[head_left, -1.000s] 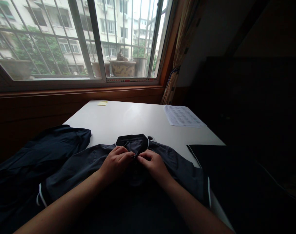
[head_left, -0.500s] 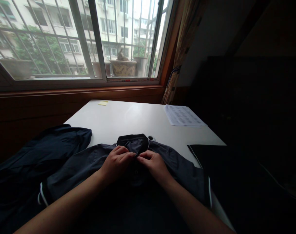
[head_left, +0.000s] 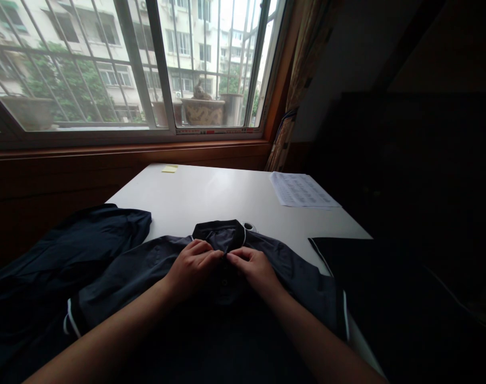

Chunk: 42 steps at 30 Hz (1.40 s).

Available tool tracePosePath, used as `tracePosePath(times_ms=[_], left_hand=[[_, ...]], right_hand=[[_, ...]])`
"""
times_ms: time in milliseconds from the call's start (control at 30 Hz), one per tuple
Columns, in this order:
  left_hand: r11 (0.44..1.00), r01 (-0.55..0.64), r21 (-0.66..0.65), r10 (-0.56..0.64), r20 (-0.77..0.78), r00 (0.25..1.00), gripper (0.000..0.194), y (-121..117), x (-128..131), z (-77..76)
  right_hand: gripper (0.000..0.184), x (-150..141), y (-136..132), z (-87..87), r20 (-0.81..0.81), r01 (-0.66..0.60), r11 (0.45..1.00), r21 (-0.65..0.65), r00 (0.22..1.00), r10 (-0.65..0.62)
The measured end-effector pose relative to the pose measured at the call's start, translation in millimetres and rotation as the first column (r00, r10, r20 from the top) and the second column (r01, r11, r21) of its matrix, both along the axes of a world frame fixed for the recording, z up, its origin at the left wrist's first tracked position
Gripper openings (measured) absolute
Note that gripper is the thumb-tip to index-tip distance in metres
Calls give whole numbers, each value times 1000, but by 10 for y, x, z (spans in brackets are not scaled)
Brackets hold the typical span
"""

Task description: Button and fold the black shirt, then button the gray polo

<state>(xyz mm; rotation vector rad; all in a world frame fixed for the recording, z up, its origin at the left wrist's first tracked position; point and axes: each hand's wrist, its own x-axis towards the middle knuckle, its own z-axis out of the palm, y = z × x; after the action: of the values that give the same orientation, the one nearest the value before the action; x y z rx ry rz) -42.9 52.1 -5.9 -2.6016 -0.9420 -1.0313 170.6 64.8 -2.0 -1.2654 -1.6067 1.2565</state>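
A dark short-sleeved shirt [head_left: 307, 280] with white-edged sleeves and a black collar [head_left: 214, 226] lies spread on the white table, collar away from me. My left hand [head_left: 194, 266] pinches the front edge of the shirt just below the collar. From the other side my right hand [head_left: 254, 266] pinches the same spot, its fingertips almost touching the left ones. Whatever small part sits between the fingertips is hidden. A button [head_left: 224, 282] shows faintly lower on the shirt front.
Dark blue cloth [head_left: 94, 234] lies at the left; a black piece with white piping [head_left: 347, 261] lies at the right. Farther back on the table [head_left: 210, 186] are a yellow sticky note [head_left: 169, 168] and printed papers [head_left: 302, 189]. A round cable hole [head_left: 249, 227] sits behind the collar.
Both hands keep their pinch below the collar, with only a tiny shift of the fingertips. The shirt and everything around it stay in place.
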Motion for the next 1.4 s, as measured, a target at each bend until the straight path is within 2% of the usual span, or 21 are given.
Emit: tracePosePath(times_ms=[267,400,467,533,633,767,933,1100,1400], left_hand=[[1000,7,5,-7,12,1000,14,-7,20,14],[999,-38,-39,41,54,998,12,8,31,-6],[995,-46,-84,54,88,995,9,11,39,-14],[991,-53,-126,68,123,990,8,9,48,-18],[982,-62,-178,90,158,983,6,2,53,-22],[964,-33,-262,84,188,978,9,12,47,-32],[949,-15,-316,70,164,984,23,61,36,-45],[947,1,-322,37,113,993,11,113,37,-61],[933,9,-359,50,155,987,5,147,20,-94]], right_hand=[[24,4,8,2,33,-8,1000,24,999,7],[16,-5,-14,-27,44,25,981,190,998,-34],[27,-6,-19,-48,18,53,957,284,998,-61],[36,3,-14,-67,13,9,940,340,1000,-15],[27,31,3,-76,96,-100,908,408,993,67],[21,55,17,-51,191,-132,851,509,981,38],[20,54,21,-34,250,-166,825,541,968,30],[23,56,16,-43,261,-172,813,556,965,26],[26,47,0,-42,287,-200,799,567,957,36]])
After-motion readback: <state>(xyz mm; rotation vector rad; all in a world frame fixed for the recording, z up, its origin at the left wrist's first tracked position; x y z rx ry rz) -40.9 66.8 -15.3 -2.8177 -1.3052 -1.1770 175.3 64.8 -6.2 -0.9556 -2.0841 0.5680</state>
